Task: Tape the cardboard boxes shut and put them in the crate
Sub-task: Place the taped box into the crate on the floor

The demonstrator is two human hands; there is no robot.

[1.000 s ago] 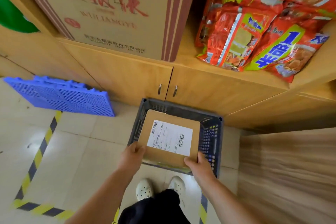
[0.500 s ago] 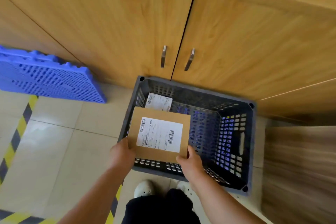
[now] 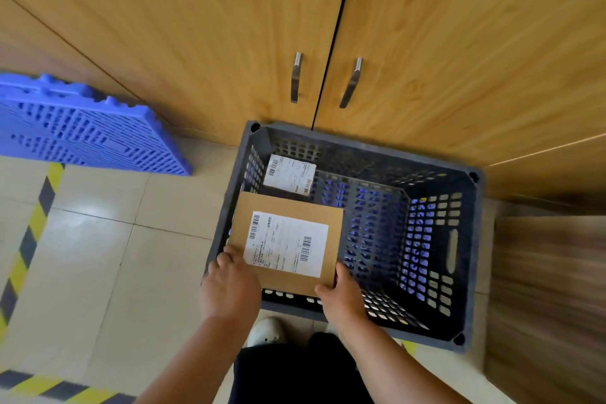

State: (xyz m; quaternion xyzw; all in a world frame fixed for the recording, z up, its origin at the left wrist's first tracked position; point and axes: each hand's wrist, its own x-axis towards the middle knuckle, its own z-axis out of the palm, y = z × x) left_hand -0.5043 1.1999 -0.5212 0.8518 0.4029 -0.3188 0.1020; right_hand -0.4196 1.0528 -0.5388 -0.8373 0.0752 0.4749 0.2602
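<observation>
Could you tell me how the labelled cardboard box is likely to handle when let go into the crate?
The cardboard box looks flat and rigid, so it probably stays stiff. Held at its near corners, it seems light. It would likely land flat, not roll.

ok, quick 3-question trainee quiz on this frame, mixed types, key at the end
1. True or false: both hands grip the cardboard box.
2. Which side of the crate is the box over? A) its left side B) its right side
3. Fill in: a second shipping label shows in the crate's far-left ____.

Key: 1 true, the left hand and the right hand hold its near corners. 2 A. 3 corner.
</observation>
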